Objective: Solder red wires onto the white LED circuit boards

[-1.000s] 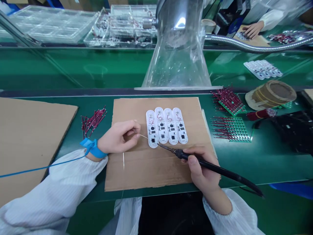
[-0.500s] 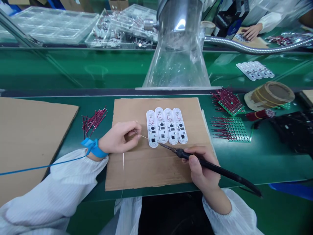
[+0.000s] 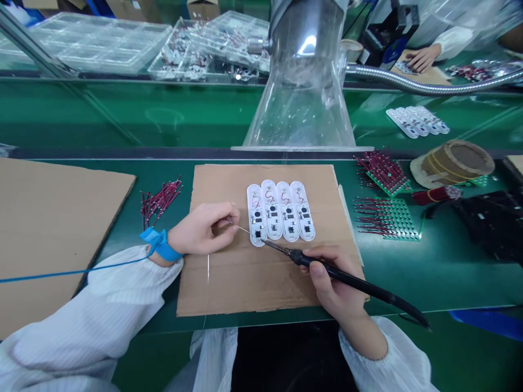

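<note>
Several white circuit boards (image 3: 273,212) with rounded ends lie side by side on a cardboard sheet (image 3: 229,288). My left hand (image 3: 206,228), with a blue strap (image 3: 161,245) round its wrist, pinches a thin solder wire (image 3: 244,230). The wire's free end reaches the lower part of the leftmost board. In my right hand (image 3: 337,275) is a black soldering iron (image 3: 300,256), held like a pen. Its tip is at the lower end of that same leftmost board, close to the wire; whether tip and wire touch is too small to tell.
Red wires (image 3: 161,201) lie left of the cardboard. At right are green boards with red wires (image 3: 394,218), a round tub (image 3: 451,162) and a dark device (image 3: 490,223). A clear fume hood (image 3: 302,114) stands behind. A co-worker's hand (image 3: 425,57) shows at the far right.
The soldering iron's tip has moved slightly left, onto the leftmost board's lower end. My left hand keeps its pinch on the solder wire. The whole view has shifted a little.
</note>
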The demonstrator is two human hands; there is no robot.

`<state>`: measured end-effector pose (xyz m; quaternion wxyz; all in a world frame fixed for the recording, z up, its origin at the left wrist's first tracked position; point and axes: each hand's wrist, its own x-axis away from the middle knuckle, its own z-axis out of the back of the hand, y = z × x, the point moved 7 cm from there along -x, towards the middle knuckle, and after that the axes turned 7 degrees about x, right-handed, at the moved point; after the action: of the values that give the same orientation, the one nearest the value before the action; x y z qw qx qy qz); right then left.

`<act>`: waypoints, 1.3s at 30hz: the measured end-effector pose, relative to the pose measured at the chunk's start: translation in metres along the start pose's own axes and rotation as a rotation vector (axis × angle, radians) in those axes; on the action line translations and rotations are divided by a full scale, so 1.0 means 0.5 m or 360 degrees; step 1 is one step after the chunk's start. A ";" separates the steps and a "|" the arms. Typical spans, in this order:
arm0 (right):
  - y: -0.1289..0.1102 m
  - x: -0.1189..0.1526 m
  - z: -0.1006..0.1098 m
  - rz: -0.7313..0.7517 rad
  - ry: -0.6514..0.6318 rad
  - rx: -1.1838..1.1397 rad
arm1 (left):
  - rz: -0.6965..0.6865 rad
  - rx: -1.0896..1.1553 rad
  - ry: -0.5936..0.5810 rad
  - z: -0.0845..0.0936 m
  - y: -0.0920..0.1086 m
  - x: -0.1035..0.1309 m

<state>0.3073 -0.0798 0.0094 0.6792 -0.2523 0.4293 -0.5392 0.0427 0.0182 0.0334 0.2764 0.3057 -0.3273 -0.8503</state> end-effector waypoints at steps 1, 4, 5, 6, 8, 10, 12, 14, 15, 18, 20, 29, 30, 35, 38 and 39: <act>-0.002 -0.001 -0.001 0.0007 -0.0017 0.0021 | 0.0001 0.0002 -0.0004 0.000 0.000 0.000; -0.003 -0.003 -0.004 0.0016 -0.0051 0.0035 | 0.0005 0.0011 -0.0012 -0.001 0.001 0.000; -0.002 -0.002 -0.005 0.0014 -0.0053 0.0019 | 0.0007 0.0009 -0.0013 -0.001 0.001 0.000; -0.001 -0.001 -0.004 0.0008 -0.0046 -0.0002 | 0.0011 0.0005 -0.0012 -0.001 0.001 0.000; 0.002 0.000 -0.002 -0.0002 -0.0028 -0.0040 | 0.0015 0.0003 -0.0010 0.000 0.000 0.000; 0.000 -0.002 -0.002 0.0012 -0.0041 -0.0035 | 0.0013 0.0005 -0.0005 0.001 0.000 0.000; -0.007 -0.005 -0.005 0.0048 -0.0089 0.0016 | 0.0021 -0.0001 -0.0008 0.001 -0.001 0.000; -0.013 -0.009 -0.007 0.0077 -0.0125 0.0069 | 0.0038 -0.0010 -0.0025 -0.001 -0.002 0.000; -0.014 -0.009 -0.007 0.0081 -0.0129 0.0082 | 0.0044 -0.0010 -0.0034 -0.002 -0.002 0.000; -0.009 -0.007 -0.005 0.0055 -0.0107 0.0037 | 0.0045 -0.0005 -0.0037 -0.002 -0.002 0.000; -0.005 -0.004 -0.003 0.0032 -0.0084 -0.0007 | 0.0049 0.0005 -0.0037 -0.002 -0.003 0.000; -0.014 -0.012 -0.012 0.0090 -0.0184 0.0065 | 0.0044 0.0042 -0.0064 -0.003 -0.002 -0.001; -0.012 -0.009 -0.011 0.0078 -0.0177 0.0053 | 0.0045 0.0046 -0.0069 -0.004 -0.002 -0.001; -0.001 0.001 -0.002 0.0031 -0.0084 -0.0004 | 0.0066 0.0056 -0.0059 -0.004 -0.002 -0.003; -0.004 -0.003 -0.003 0.0029 -0.0100 0.0022 | 0.0090 0.0070 -0.0082 -0.008 -0.004 -0.004; -0.004 -0.004 -0.004 0.0025 -0.0110 0.0030 | 0.0099 0.0073 -0.0090 -0.009 -0.005 -0.004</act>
<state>0.3041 -0.0781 0.0108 0.7003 -0.2610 0.4023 -0.5288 0.0465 0.0195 0.0296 0.2862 0.2775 -0.3638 -0.8419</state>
